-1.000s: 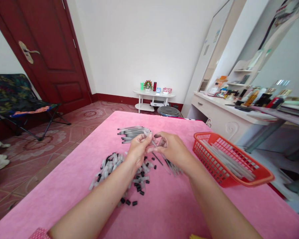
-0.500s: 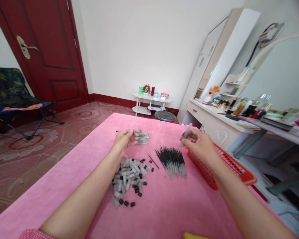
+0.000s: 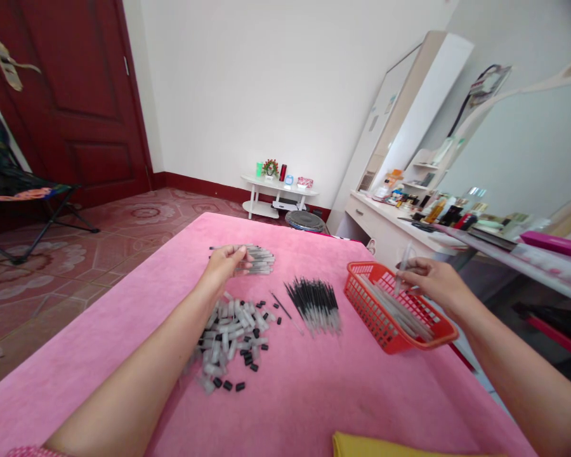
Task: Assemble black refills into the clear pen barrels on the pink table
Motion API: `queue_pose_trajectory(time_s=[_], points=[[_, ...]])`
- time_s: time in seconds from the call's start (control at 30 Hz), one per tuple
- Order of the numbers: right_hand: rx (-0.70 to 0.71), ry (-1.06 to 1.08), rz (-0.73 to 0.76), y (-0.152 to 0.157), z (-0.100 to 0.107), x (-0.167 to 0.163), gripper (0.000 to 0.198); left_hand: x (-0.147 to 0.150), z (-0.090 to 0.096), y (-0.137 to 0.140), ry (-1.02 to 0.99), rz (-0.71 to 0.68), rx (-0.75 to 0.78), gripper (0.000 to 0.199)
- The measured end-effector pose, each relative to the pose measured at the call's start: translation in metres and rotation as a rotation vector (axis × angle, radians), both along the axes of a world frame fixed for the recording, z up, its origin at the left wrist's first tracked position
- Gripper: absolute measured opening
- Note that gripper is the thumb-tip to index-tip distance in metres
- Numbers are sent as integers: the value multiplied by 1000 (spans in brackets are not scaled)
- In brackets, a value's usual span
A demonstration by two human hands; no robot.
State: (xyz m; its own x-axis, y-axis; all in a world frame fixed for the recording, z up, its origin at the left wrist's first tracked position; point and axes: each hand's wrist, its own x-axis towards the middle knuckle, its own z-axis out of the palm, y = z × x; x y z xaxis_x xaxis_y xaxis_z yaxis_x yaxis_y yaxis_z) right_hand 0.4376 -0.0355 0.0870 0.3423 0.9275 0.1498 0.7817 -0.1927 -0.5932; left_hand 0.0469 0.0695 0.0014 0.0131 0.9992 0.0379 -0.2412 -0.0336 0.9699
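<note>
A clear tube [image 3: 403,266] was held at the right by the right hand [image 3: 428,279], its thumb and fingers clamped on it over the far right part of the basket [image 3: 368,317]; it was held steeply tilted, perhaps so that it could be lifted free of the tubes [image 3: 400,311] lying lengthwise below. Those were held in by the basket's walls, presumably because loose tubes would roll. At the far left the left hand [image 3: 226,260] was placed at the left end of the pens [image 3: 261,260], with its fingers bent over them; whether it was clamped on one or only rested there could not be told. The pens were laid side by side, likely to be held in order as a batch. Right of the middle, the refills [image 3: 316,304] were spread in a fan, dark ends far and pale ends near, an arrangement by which single ones could be picked easily. One stray refill [image 3: 280,304] was left just beside them, to their left. On the near left of the pink surface [image 3: 285,393], the caps [image 3: 228,330] were heaped loosely, with black plugs [image 3: 240,386] scattered around them, apparently placed for reach rather than order.
</note>
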Motion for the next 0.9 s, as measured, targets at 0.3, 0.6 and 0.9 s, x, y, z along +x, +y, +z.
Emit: queue_pose_trajectory(time_s=[0.3,0.6,0.9], points=[[32,-367,67,15,-6,-34,24,-4,5,-2,-9,52,26,24],[96,-416,557,72,-66,-182,25,-10,4,2,-95,66,2,23],[5,-619,617,104,-95,-255,32,-13,-5,11,-36,77,19,21]])
